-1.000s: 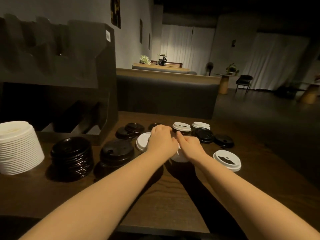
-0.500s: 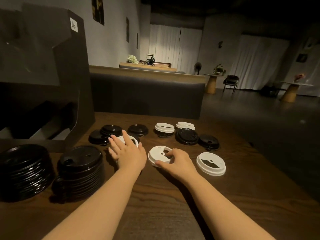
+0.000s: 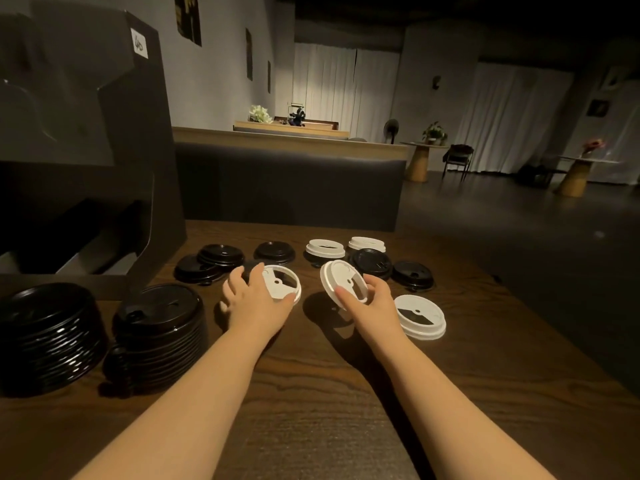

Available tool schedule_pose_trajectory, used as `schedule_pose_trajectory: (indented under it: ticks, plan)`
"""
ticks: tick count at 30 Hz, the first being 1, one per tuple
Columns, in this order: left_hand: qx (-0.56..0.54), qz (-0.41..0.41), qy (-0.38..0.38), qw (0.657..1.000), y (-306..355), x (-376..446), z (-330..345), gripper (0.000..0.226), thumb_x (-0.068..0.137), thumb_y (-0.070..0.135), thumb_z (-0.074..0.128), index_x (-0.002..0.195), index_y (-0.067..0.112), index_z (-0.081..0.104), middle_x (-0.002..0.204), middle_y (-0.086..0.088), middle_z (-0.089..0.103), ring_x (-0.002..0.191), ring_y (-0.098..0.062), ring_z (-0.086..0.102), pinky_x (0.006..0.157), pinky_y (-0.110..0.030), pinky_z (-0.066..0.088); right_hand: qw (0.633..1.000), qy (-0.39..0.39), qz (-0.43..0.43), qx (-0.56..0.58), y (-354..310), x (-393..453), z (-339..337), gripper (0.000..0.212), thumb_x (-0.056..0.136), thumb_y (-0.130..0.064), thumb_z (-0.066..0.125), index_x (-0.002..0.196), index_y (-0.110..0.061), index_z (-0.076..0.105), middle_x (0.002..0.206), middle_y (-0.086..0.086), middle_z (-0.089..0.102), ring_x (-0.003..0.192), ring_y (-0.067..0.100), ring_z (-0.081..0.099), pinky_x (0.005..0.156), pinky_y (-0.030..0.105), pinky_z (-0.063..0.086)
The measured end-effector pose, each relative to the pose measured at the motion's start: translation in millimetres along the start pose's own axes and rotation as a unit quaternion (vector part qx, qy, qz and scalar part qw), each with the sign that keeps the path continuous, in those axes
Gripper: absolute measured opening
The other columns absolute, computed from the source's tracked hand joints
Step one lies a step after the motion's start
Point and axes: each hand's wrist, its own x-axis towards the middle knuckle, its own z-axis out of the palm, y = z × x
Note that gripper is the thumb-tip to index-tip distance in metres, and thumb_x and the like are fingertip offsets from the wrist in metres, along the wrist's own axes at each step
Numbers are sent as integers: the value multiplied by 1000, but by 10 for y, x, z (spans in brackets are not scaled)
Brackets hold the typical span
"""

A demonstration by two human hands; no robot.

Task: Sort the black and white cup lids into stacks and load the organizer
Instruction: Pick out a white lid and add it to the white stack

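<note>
Half a second earlier, both hands lay low over white lids resting flat on the wooden bench [image 3: 311,393]. Now the right hand [image 3: 375,301] had lifted its white lid [image 3: 343,280] clear of the surface and tipped it on edge, thumb and fingers pinched around the rim. The left hand [image 3: 256,296] had closed its fingers around a second white lid [image 3: 282,282], which still sat on the bench.

That suggested the two white lids were about to be nested together, starting a white stack.

Two tall stacks of black lids [image 3: 161,327] stood at the left, in front of the dark organizer [image 3: 86,133]. Loose lids remained farther back: several black lids [image 3: 273,252], two more white ones [image 3: 325,248], and a further white lid [image 3: 419,317] just right of the right hand. No lids could be seen in the organizer's shadowed slots.
</note>
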Motion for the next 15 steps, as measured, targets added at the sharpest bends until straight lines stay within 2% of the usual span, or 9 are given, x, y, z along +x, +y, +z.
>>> schedule_pose_trajectory:
  ticks: [2, 3, 6, 9, 12, 15]
  plan:
    - [29, -8, -39, 999, -21, 33, 27, 95, 82, 57, 63, 153, 24, 9, 160, -8, 9, 147, -29, 1, 117, -48, 7, 1000, -8, 8, 23, -13, -5, -15, 71, 85, -38, 68, 142, -20, 31, 140, 3, 43, 112, 15, 47, 85, 27, 45]
    - [42, -3, -46, 998, -30, 44, 34, 95, 82, 59, 62, 153, 25, 10, 160, -6, 13, 148, -28, 2, 117, -48, 7, 999, -11, 11, 31, -21, -7, -14, 71, 85, -38, 68, 142, -20, 30, 140, 2, 43, 111, 14, 46, 82, 26, 44]
    - [58, 34, -35, 997, -28, 32, 13, 70, 87, 52, 60, 147, 31, 32, 157, 0, 25, 147, -26, 8, 117, -49, 9, 999, -12, 11, 31, -26, -7, -10, 74, 83, -40, 69, 143, -23, 29, 142, 2, 41, 121, 19, 46, 92, 30, 43]
    - [41, 83, -12, 996, -4, -19, -18, 61, 89, 44, 62, 144, 33, 39, 156, 3, 28, 146, -24, 14, 117, -48, 13, 999, -23, -8, 29, -25, -11, -21, 78, 81, -39, 71, 144, -24, 28, 145, 0, 39, 127, 19, 43, 97, 32, 41]
    - [-42, 152, 5, 987, 67, -113, -40, 67, 88, 30, 67, 146, 32, 34, 155, 6, 29, 145, -18, 19, 117, -45, 12, 998, -32, -40, 22, -43, -30, -28, 89, 79, -35, 74, 149, -26, 20, 151, -4, 33, 135, 18, 36, 104, 34, 36]
    - [-115, 179, -31, 977, 140, -181, -52, 88, 83, 28, 73, 151, 32, 18, 154, 8, 32, 145, -16, 21, 118, -43, 10, 996, -46, -73, -3, -55, -40, -20, 93, 78, -35, 76, 150, -29, 17, 154, -7, 28, 139, 16, 31, 108, 36, 33]
